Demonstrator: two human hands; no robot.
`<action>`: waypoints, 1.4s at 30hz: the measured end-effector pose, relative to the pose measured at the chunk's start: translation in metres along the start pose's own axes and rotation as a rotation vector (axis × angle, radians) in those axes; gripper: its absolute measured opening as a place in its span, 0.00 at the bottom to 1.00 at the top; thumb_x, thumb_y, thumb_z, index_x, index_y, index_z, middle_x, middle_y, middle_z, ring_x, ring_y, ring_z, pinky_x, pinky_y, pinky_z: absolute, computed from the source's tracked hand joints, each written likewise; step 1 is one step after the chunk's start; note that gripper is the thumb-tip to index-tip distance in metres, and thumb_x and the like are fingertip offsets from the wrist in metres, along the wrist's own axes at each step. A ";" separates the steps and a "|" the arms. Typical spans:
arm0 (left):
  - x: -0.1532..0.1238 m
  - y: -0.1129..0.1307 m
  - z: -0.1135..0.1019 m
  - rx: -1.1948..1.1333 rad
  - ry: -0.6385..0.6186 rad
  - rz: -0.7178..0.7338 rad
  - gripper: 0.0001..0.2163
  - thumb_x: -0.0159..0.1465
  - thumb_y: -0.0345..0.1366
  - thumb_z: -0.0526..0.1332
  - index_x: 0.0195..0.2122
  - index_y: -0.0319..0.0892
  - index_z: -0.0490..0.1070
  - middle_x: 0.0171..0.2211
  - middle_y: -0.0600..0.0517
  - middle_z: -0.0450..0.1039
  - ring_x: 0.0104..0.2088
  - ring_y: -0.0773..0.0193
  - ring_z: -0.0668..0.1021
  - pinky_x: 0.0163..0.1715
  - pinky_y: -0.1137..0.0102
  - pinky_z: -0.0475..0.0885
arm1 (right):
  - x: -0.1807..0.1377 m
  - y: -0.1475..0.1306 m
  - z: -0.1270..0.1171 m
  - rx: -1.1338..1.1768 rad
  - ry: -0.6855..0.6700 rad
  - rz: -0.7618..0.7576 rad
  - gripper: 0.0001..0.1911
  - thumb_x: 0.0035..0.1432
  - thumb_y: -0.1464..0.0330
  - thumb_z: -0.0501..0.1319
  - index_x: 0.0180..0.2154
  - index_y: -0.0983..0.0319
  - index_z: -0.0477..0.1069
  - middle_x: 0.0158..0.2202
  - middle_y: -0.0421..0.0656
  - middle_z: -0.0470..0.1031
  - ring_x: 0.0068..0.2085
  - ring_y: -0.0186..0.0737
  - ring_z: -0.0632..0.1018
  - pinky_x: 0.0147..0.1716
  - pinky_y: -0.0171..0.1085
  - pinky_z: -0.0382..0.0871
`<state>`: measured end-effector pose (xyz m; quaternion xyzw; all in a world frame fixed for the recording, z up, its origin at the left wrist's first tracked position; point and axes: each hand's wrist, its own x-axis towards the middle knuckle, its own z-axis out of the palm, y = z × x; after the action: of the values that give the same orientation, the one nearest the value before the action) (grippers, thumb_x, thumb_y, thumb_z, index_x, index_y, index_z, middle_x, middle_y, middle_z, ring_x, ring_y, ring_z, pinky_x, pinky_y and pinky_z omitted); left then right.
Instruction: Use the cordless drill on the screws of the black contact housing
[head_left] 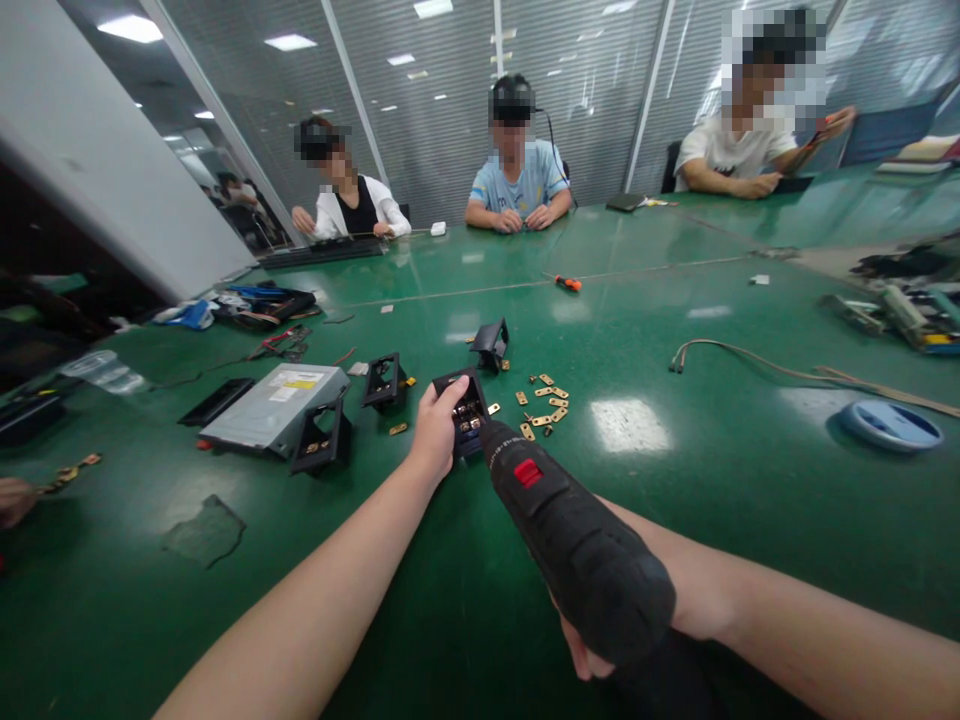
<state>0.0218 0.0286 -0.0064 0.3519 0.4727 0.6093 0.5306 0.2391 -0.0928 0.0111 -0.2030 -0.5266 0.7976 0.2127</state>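
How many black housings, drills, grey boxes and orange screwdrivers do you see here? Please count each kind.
Black housing: 4
Drill: 1
Grey box: 1
Orange screwdriver: 1
Total: 7

Bare forearms (322, 590), bare left hand (433, 432) and right hand (581, 655)

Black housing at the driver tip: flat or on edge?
On edge, tilted. The left hand props the black housing on the table, its open face with metal contacts toward the camera, power screwdriver pointing into it.
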 end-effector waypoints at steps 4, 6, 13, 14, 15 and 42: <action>0.002 -0.002 -0.001 0.003 0.002 0.009 0.22 0.52 0.49 0.76 0.41 0.42 0.75 0.31 0.51 0.78 0.28 0.59 0.80 0.30 0.64 0.78 | 0.000 0.001 -0.001 -0.008 -0.032 -0.038 0.28 0.31 0.63 0.86 0.30 0.64 0.74 0.29 0.39 0.80 0.31 0.37 0.80 0.34 0.35 0.73; 0.002 -0.003 -0.001 0.008 0.004 0.013 0.22 0.52 0.50 0.76 0.41 0.42 0.76 0.31 0.51 0.79 0.28 0.59 0.80 0.32 0.64 0.78 | 0.001 0.002 -0.001 -0.006 -0.052 -0.029 0.28 0.32 0.61 0.86 0.30 0.64 0.74 0.28 0.38 0.79 0.30 0.37 0.80 0.33 0.35 0.74; 0.001 -0.003 -0.002 -0.008 -0.005 0.016 0.21 0.52 0.49 0.77 0.39 0.42 0.76 0.31 0.50 0.79 0.29 0.59 0.80 0.33 0.65 0.78 | -0.002 0.013 -0.006 -0.005 -0.010 0.067 0.31 0.38 0.53 0.84 0.35 0.64 0.75 0.28 0.37 0.77 0.31 0.38 0.80 0.32 0.36 0.72; 0.001 -0.003 -0.002 -0.011 -0.005 0.012 0.20 0.52 0.49 0.77 0.39 0.42 0.76 0.31 0.50 0.79 0.29 0.59 0.80 0.32 0.64 0.78 | -0.002 0.015 -0.006 -0.007 -0.017 0.070 0.31 0.38 0.52 0.83 0.35 0.64 0.75 0.28 0.37 0.77 0.30 0.38 0.80 0.32 0.35 0.72; 0.001 -0.003 -0.002 -0.011 -0.003 0.007 0.20 0.52 0.49 0.77 0.39 0.42 0.76 0.31 0.50 0.79 0.29 0.59 0.80 0.32 0.64 0.78 | -0.003 0.016 -0.007 -0.006 -0.021 0.074 0.31 0.39 0.52 0.83 0.35 0.64 0.75 0.28 0.37 0.77 0.30 0.37 0.79 0.31 0.35 0.72; 0.000 0.000 -0.001 -0.009 0.003 -0.006 0.20 0.52 0.48 0.77 0.39 0.43 0.75 0.30 0.50 0.78 0.28 0.58 0.80 0.29 0.65 0.77 | 0.000 0.023 -0.009 0.043 -0.016 0.054 0.31 0.32 0.54 0.86 0.30 0.65 0.75 0.26 0.37 0.77 0.28 0.36 0.79 0.29 0.34 0.70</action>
<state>0.0208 0.0279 -0.0070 0.3470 0.4718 0.6103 0.5335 0.2414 -0.0944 -0.0135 -0.2065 -0.5054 0.8157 0.1911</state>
